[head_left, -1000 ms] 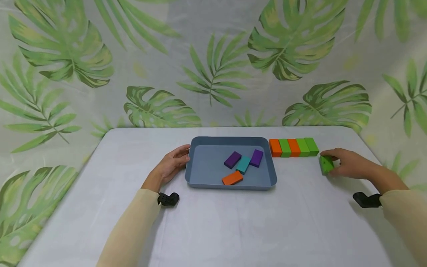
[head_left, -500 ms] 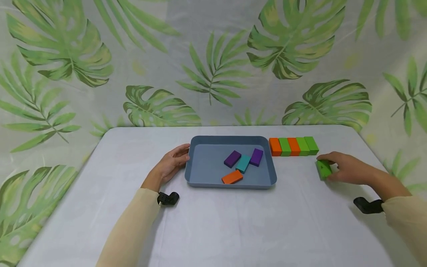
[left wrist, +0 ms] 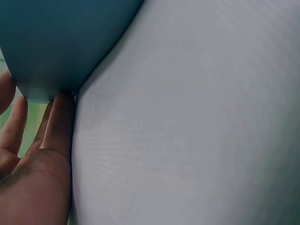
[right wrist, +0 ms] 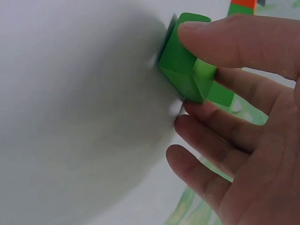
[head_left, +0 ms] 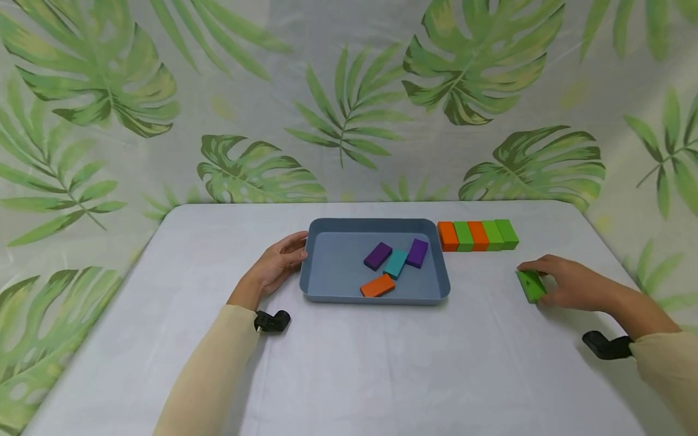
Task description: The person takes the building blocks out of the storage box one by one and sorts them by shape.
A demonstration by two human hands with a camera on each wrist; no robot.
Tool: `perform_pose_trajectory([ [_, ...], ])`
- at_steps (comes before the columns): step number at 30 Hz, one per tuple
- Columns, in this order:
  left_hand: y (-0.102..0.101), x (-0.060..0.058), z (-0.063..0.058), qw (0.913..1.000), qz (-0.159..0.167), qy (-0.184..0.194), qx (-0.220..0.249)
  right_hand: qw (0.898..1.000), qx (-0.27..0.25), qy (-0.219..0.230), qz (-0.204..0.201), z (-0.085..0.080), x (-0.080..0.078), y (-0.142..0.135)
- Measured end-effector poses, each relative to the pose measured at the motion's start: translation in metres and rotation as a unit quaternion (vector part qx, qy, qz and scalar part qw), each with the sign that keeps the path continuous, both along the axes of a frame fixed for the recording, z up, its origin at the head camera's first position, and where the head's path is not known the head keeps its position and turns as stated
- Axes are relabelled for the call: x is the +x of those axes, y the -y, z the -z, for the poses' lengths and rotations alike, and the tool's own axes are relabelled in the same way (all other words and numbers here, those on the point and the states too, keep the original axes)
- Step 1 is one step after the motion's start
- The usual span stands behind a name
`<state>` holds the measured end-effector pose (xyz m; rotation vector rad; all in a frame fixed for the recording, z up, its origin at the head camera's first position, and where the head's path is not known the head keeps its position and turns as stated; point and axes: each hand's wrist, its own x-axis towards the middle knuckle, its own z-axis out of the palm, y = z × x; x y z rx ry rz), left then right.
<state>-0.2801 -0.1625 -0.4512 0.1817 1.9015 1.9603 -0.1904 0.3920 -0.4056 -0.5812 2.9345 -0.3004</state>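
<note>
My right hand (head_left: pixel 572 283) pinches a green block (head_left: pixel 531 287) between thumb and fingers, at the right side of the white table. In the right wrist view the thumb presses one face of this green block (right wrist: pixel 180 61), while the lower fingers stretch out beside it. My left hand (head_left: pixel 277 266) rests its fingers against the left wall of a blue-grey tray (head_left: pixel 338 298). The left wrist view has extended fingertips touching the tray's outer wall (left wrist: pixel 56 51). Inside the tray lie two purple blocks (head_left: pixel 377 257), a teal block (head_left: pixel 395 264) and an orange block (head_left: pixel 378 286).
Right of the tray, along the table's far part, several orange and green blocks stand side by side in a row (head_left: pixel 477 236). The white tablecloth (head_left: pixel 349 363) stretches across the front. Behind the table hangs a leaf-patterned curtain (head_left: pixel 360 109).
The right hand has drawn the green block a little toward the near side, away from the row. The left hand stays against the tray. The head view has tilted slightly.
</note>
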Motion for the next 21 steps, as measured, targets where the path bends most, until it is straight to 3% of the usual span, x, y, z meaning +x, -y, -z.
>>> perform_pose_trajectory([
  [15, -0.0007, -0.0002, 0.0008, 1.0, -0.007, 0.003, -0.003, 1.0, -0.017, 0.012, 0.023, 0.0088, 0.0026, -0.0033],
  [21, -0.0007, 0.0006, -0.0003, 1.0, -0.008, 0.004, 0.0, 0.999, -0.025, 0.033, 0.019, 0.002, 0.0019, -0.0044],
])
